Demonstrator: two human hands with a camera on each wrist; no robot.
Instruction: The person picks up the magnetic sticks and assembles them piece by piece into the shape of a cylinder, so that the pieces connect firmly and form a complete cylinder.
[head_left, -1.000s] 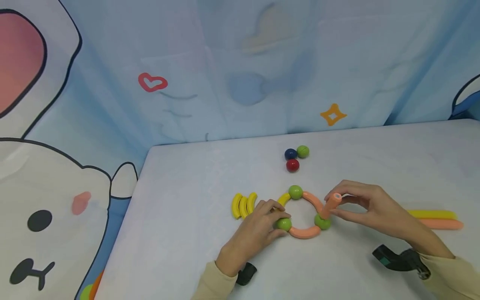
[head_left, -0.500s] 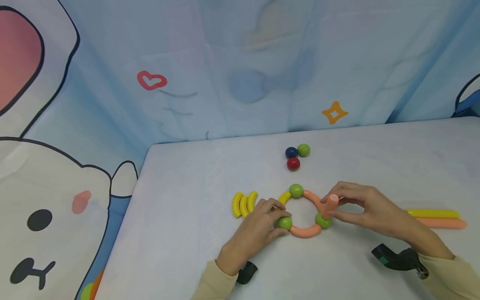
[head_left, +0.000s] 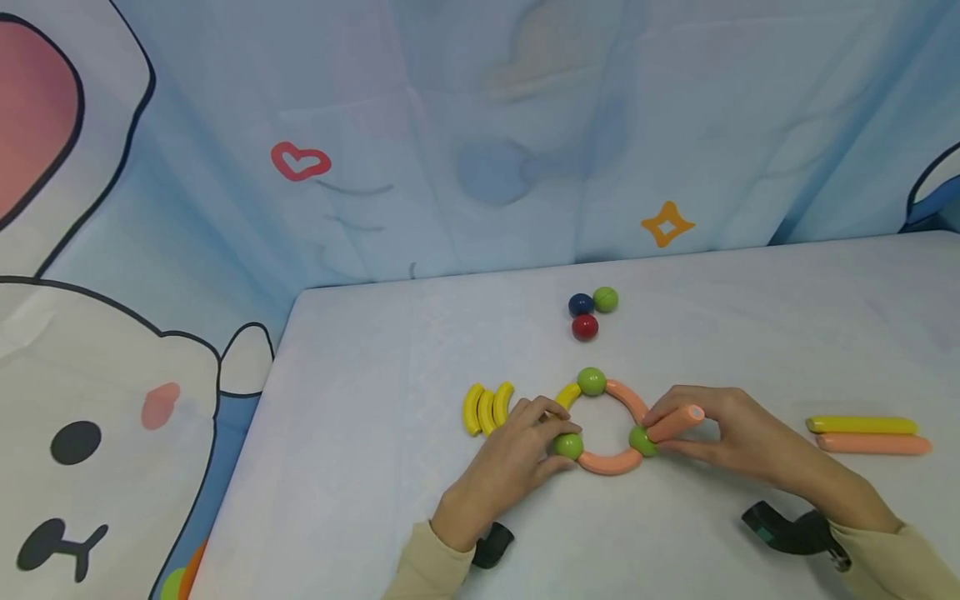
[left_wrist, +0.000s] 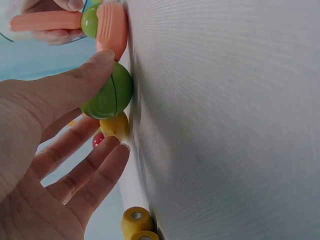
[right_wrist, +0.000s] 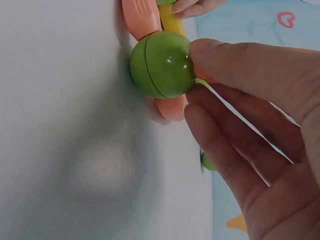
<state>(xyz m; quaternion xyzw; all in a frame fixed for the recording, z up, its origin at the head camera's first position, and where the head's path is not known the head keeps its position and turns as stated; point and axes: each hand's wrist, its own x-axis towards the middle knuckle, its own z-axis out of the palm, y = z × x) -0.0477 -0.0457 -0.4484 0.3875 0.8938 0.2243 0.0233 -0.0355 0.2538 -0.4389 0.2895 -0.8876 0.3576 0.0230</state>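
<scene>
On the table lies a ring of green balls joined by curved orange and yellow pieces. My left hand (head_left: 517, 454) holds the ring's left green ball (head_left: 569, 446) between thumb and fingers; in the left wrist view the thumb lies along that ball (left_wrist: 117, 92), beside a curved orange piece (left_wrist: 112, 30). My right hand (head_left: 738, 433) pinches an orange stick (head_left: 678, 422) that meets the right green ball (head_left: 641, 440) and slants up and outward. In the right wrist view, thumb and fingertips sit right against this ball (right_wrist: 162, 65), partly hiding the stick.
Several curved yellow pieces (head_left: 487, 408) lie left of the ring. Behind it a blue ball (head_left: 581, 305), a red ball (head_left: 585, 327) and a green ball (head_left: 606, 299) sit together. A long yellow rod (head_left: 862, 425) and orange rod (head_left: 873, 444) lie at right.
The orange stick has tipped from nearly upright toward the right, and my right hand has lowered with it. My left hand stays on the left green ball.
</scene>
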